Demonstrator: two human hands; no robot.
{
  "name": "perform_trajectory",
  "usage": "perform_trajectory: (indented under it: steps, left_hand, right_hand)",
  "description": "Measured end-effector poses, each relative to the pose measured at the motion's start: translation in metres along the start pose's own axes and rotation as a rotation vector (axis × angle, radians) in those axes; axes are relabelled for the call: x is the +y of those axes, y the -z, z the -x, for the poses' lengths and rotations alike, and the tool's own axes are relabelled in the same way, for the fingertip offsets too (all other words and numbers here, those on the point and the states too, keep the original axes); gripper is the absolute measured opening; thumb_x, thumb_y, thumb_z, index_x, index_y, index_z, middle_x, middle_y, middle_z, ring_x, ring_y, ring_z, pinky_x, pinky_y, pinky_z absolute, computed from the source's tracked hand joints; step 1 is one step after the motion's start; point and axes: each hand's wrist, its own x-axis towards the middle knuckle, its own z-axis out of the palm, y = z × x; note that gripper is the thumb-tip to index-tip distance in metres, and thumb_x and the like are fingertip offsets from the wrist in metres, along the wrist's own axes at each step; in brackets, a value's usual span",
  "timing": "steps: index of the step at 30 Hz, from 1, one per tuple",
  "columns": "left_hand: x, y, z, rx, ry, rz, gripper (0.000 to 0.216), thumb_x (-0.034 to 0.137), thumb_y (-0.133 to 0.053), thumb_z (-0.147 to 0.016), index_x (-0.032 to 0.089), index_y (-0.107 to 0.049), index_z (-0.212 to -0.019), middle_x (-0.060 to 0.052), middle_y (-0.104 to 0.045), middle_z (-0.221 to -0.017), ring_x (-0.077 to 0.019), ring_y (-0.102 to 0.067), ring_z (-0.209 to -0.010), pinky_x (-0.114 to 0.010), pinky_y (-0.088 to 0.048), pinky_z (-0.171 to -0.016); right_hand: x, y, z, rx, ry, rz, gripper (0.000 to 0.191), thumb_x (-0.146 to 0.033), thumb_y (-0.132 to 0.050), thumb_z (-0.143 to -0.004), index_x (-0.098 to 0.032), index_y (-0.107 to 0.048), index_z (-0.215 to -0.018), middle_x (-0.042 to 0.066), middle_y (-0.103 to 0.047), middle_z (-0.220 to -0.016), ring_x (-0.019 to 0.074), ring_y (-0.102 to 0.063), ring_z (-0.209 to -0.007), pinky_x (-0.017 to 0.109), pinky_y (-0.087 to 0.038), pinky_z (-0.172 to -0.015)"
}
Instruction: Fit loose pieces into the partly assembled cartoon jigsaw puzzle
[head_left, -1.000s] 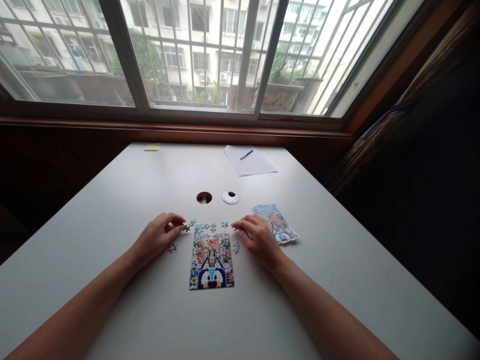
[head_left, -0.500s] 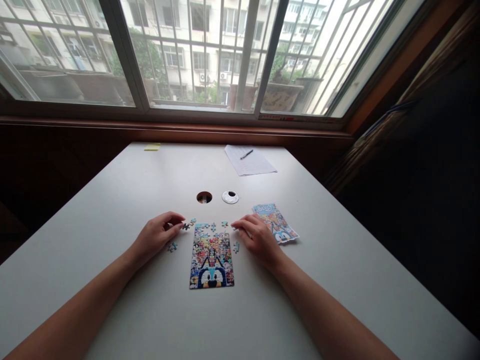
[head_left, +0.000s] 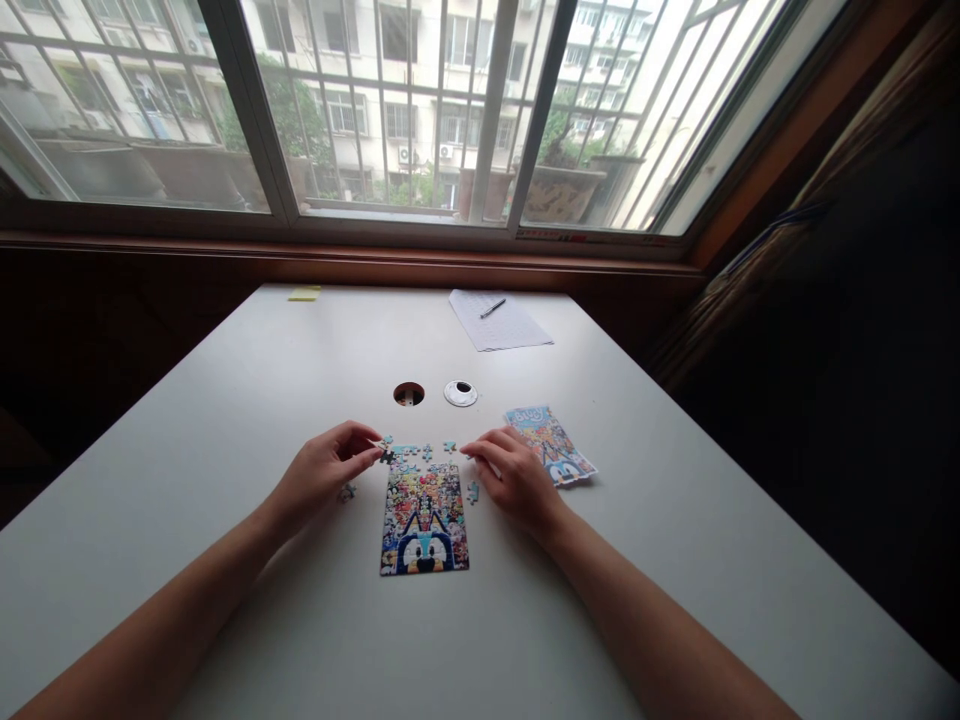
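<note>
A colourful jigsaw puzzle [head_left: 424, 515] with a blue cartoon dog face lies on the white table [head_left: 300, 380] in front of me. My left hand [head_left: 322, 470] pinches a dark puzzle piece [head_left: 387, 457] at the puzzle's top left corner. My right hand [head_left: 510, 475] rests beside the puzzle's top right corner, fingers curled, fingertips on the table near a loose piece; whether it holds one is unclear. Loose pieces lie along the top edge [head_left: 427, 450], one at the right [head_left: 472, 491] and one at the left [head_left: 346, 491].
A printed picture bag [head_left: 551, 445] lies right of my right hand. Farther back are a round cable hole [head_left: 409, 393], its white cap [head_left: 460, 393], a paper sheet [head_left: 501, 322] with a pen [head_left: 493, 308], and a yellow note [head_left: 304, 294]. A barred window spans the back.
My left hand has moved right with the dark piece, from the table left of the puzzle to its top left corner. The right hand has barely moved.
</note>
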Motion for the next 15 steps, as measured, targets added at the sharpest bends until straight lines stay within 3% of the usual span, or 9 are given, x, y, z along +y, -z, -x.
perform_trajectory:
  steps: [7,12,15]
  left_hand:
    - [0.022,-0.01,0.009,-0.044,0.145,0.09,0.036,0.049,-0.068,-0.082,0.02,-0.065,-0.103,-0.004,-0.067,-0.081,-0.0175,-0.061,-0.069,-0.024,-0.043,-0.052]
    - [0.033,-0.018,0.012,-0.041,0.155,0.202,0.034,0.046,-0.071,-0.08,0.019,-0.065,-0.1,-0.004,-0.069,-0.082,-0.019,-0.064,-0.074,-0.027,-0.046,-0.058]
    - [0.036,-0.021,0.013,-0.036,0.154,0.248,0.036,0.046,-0.073,-0.078,0.018,-0.065,-0.099,-0.005,-0.069,-0.082,-0.0207,-0.065,-0.076,-0.03,-0.049,-0.062]
  right_hand:
    - [-0.022,0.005,-0.006,-0.014,0.07,0.002,0.021,-0.013,-0.056,-0.094,-0.024,-0.07,-0.105,0.007,-0.069,-0.094,0.023,-0.058,-0.092,0.041,-0.05,-0.085]
    - [-0.048,0.008,-0.016,-0.039,0.082,-0.036,0.012,-0.026,-0.06,-0.096,-0.023,-0.071,-0.102,0.006,-0.069,-0.092,0.0208,-0.06,-0.087,0.036,-0.05,-0.08]
    - [-0.059,0.005,-0.025,-0.063,0.089,-0.049,0.017,-0.028,-0.064,-0.094,-0.023,-0.069,-0.109,0.006,-0.069,-0.094,0.0201,-0.061,-0.088,0.034,-0.05,-0.079]
